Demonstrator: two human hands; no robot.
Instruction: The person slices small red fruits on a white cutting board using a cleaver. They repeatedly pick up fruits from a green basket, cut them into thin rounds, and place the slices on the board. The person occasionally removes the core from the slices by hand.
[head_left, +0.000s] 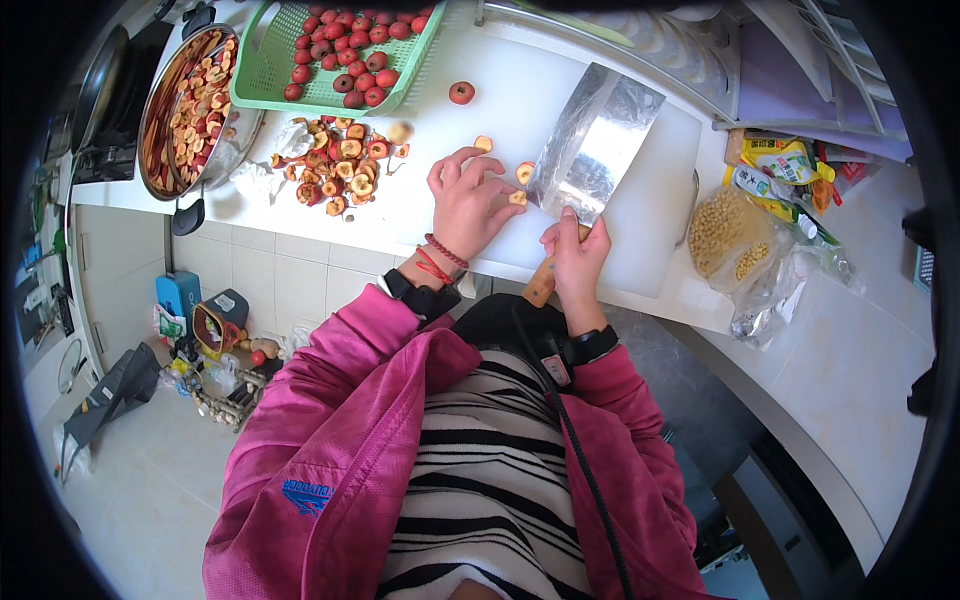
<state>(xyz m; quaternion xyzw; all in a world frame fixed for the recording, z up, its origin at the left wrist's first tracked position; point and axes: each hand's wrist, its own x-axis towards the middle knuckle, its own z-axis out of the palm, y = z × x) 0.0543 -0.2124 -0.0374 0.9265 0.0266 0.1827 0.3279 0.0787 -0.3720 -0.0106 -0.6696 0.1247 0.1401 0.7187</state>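
Note:
My right hand (580, 255) grips the wooden handle of a broad cleaver (596, 142), whose blade lies over the white cutting board (645, 247). My left hand (471, 202) is over the board's left part, its thumb and index finger at a small cut slice of red fruit (517, 198); whether they pinch it I cannot tell. Two more cut pieces, a slice (525, 173) and another (484, 143), lie just beyond the fingers. A whole red fruit, likely a hawthorn (462, 93), sits farther back on the board.
Cut fruit scraps (349, 161) and crumpled tissue (259, 180) lie left of the board. Behind them stands a green plastic basket (262, 67) of red fruits, beside a steel pan (150, 161) of slices. Bagged soybeans (716, 225) and food packets (776, 161) lie right; a dish rack (817, 126) stands behind.

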